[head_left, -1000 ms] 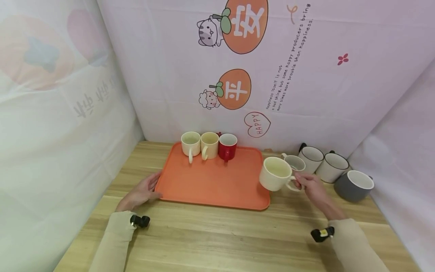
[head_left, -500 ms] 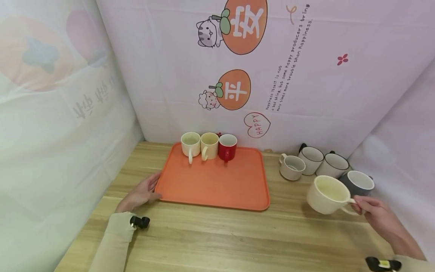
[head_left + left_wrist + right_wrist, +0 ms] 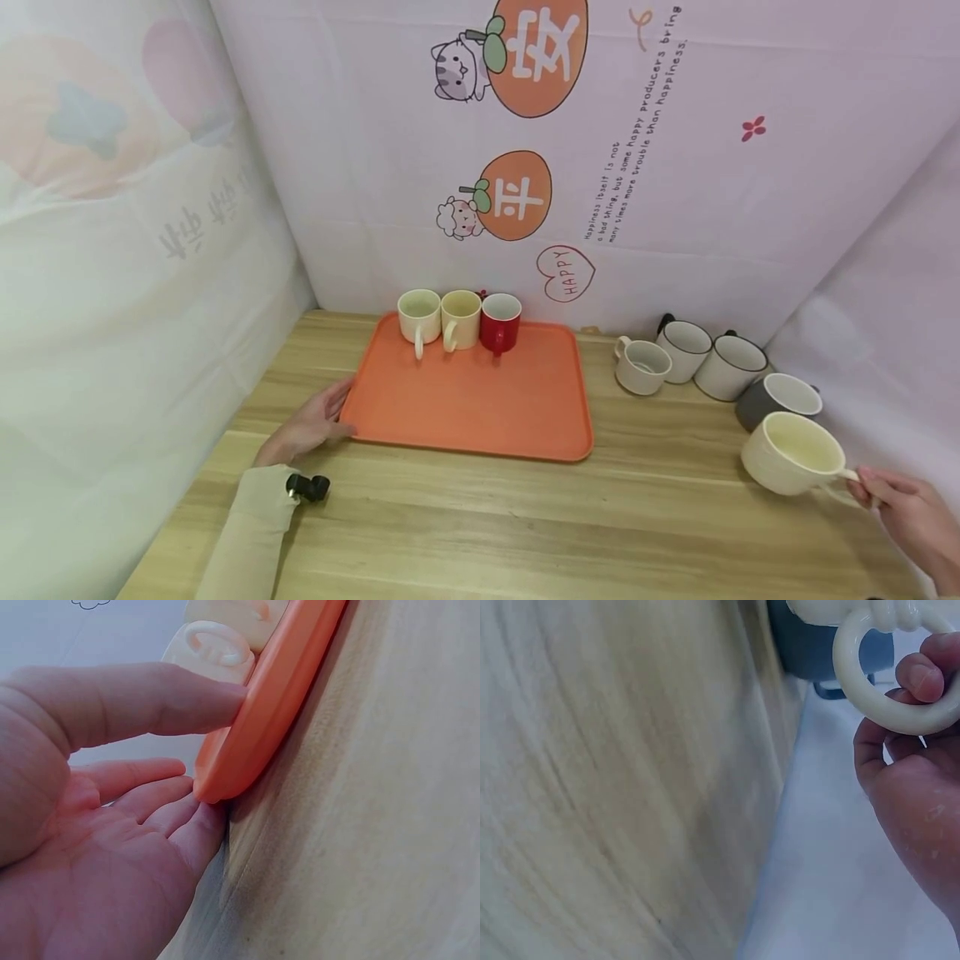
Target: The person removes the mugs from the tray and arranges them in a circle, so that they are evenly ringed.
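My right hand (image 3: 911, 512) holds a large cream mug (image 3: 787, 462) by its ring-shaped handle (image 3: 862, 694), fingers hooked through it. The mug is nearly upright at the right side of the table, overlapping a dark grey mug (image 3: 761, 402) in the head view. At the front left corner of an orange tray (image 3: 472, 408), my left hand (image 3: 311, 425) rests with straight fingers along the side and the thumb (image 3: 195, 709) against the rim. Along the tray's back edge stand a pale mug (image 3: 420, 318), a light yellow mug (image 3: 462, 323) and a red mug (image 3: 500, 325).
Right of the tray stands a small off-white cup (image 3: 642, 371). Behind it are two white mugs with dark rims, one at the left (image 3: 684, 354) and one at the right (image 3: 729, 371). White printed cloth (image 3: 675, 167) walls the wooden table (image 3: 480, 525) at the back and sides.
My right hand has carried the cream mug from over the tray's right edge to the far right, towards the table's front. My left hand stays at the tray corner.
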A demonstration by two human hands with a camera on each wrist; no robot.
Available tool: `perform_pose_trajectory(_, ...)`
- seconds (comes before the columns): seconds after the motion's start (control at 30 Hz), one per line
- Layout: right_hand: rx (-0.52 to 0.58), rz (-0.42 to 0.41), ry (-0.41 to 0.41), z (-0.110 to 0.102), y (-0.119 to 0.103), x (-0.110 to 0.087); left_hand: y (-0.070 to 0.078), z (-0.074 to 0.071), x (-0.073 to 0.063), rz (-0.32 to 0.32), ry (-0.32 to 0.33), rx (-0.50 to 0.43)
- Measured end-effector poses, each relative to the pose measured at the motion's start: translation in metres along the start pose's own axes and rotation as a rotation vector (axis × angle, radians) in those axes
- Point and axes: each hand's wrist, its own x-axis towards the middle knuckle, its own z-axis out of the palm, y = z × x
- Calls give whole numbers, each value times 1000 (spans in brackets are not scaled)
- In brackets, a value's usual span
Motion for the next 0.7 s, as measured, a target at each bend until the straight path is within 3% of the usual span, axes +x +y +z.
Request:
perform_pose_trajectory(0.27,-21,58,66,-7,5,-2,3,1,3,3,-4,-9)
perform_pose_trajectory(0.7,-122,62,93,-14,11,7,2,1,4,-2,-16,-1)
